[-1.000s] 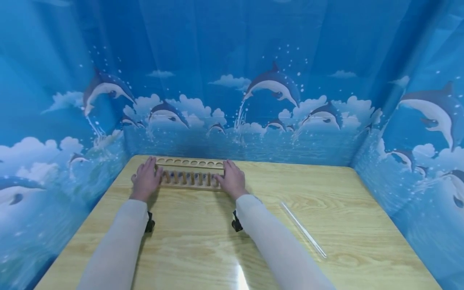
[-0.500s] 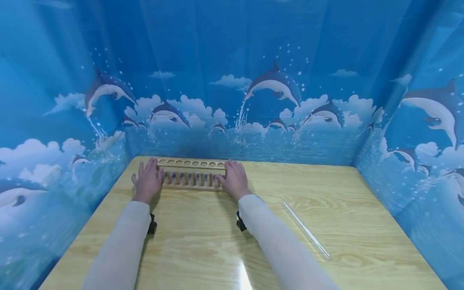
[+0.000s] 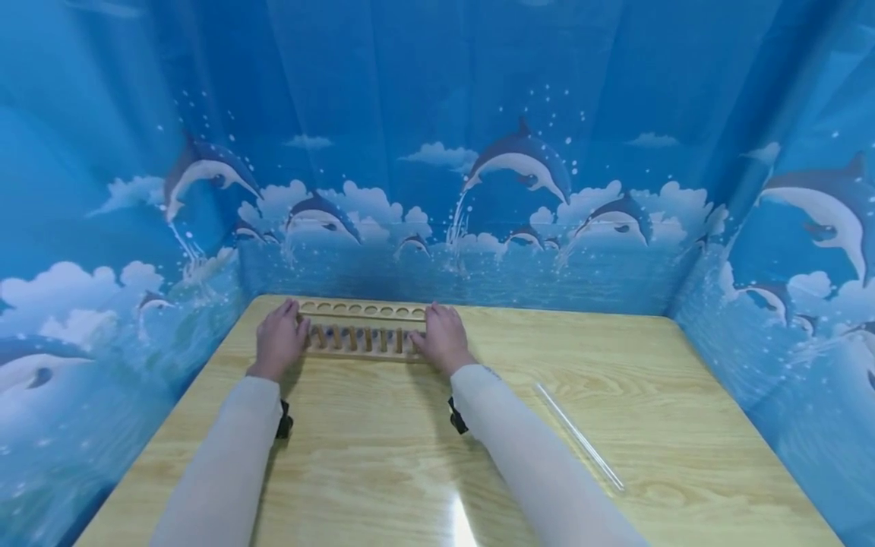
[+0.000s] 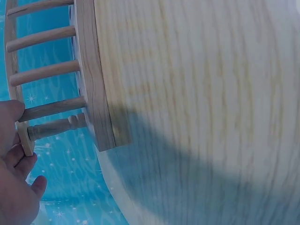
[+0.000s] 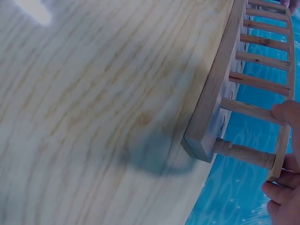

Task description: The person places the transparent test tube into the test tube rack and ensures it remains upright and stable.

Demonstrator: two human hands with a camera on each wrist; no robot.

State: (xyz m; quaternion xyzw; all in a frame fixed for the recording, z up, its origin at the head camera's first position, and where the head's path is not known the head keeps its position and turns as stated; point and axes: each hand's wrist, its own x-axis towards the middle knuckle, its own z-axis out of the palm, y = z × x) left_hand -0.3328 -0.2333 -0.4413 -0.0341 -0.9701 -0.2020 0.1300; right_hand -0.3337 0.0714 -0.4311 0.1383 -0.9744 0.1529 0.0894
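A wooden test tube rack stands upright near the back left edge of the table, with a row of round holes along its top bar and several upright pegs under it. My left hand grips the left end of the top bar; in the left wrist view its thumb presses near a peg while fingers curl beneath. At the other end, my right hand holds the bar the same way, its thumb on the front side. The thick base lies low, close over the tabletop.
A clear glass tube or rod lies slantwise on the wood-grain table, right of the right forearm. Blue dolphin-print curtains surround the table at the back and both sides.
My left hand's outer fingers, spread out earlier, have drawn in around the rack's end. The right hand keeps its hold, and the rack stays in place as the head view shifts slightly.
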